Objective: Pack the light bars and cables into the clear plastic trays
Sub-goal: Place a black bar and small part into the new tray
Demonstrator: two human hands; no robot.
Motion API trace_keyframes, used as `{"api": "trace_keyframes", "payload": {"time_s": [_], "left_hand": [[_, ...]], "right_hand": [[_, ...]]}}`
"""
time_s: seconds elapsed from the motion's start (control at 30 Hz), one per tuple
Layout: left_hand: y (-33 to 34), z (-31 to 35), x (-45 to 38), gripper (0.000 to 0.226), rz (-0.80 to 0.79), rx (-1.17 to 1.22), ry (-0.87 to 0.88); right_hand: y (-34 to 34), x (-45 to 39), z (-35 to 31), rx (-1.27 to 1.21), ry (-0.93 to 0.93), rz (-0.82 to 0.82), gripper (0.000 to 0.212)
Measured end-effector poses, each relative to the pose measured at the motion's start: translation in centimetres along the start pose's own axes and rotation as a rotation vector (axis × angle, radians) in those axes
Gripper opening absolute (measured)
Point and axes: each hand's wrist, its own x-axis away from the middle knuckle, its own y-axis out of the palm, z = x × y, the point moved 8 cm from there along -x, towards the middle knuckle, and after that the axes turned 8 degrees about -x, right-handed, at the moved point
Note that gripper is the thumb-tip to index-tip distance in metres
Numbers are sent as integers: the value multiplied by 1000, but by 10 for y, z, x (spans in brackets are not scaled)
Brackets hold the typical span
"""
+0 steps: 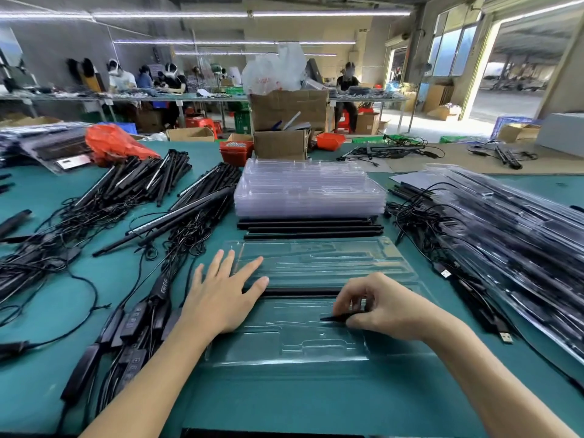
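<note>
An open clear plastic tray (316, 267) lies flat on the green table in front of me. One black light bar (300, 292) lies across its middle channel. My left hand (221, 295) rests flat, fingers spread, on the tray's left side. My right hand (379, 308) has its fingers curled round a thin black piece (331, 318) and holds it against the tray's near half. Three black light bars (309, 229) lie side by side just behind the tray. A stack of empty clear trays (306, 191) stands behind them.
Heaps of black light bars with tangled cables (151, 197) and inline controllers (136, 324) cover the table's left. Packed trays (505, 235) with loose cables pile up on the right. Cardboard boxes (284, 121) and red bins (237, 153) stand at the far edge. People work at a distant bench.
</note>
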Motion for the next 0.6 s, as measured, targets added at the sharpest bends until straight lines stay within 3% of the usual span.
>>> {"api": "trace_keyframes", "payload": {"time_s": [0.07, 0.17, 0.27, 0.33, 0.43, 0.6], "left_hand": [[0, 0, 0, 62, 2, 0, 1], [1, 0, 0, 63, 4, 4, 2], [2, 1, -1, 64, -1, 5, 7], [3, 0, -2, 65, -7, 5, 6], [3, 1, -1, 64, -12, -4, 6], [2, 1, -1, 66, 4, -8, 12]], "right_hand": [[-10, 0, -1, -62, -35, 95, 20], [-51, 7, 6, -174, -88, 401, 11], [-102, 25, 35, -278, -34, 761, 9], [-120, 38, 59, -255, 37, 916, 15], [-112, 44, 87, -200, 133, 905, 16], [-111, 53, 92, -150, 93, 1011, 17]]}}
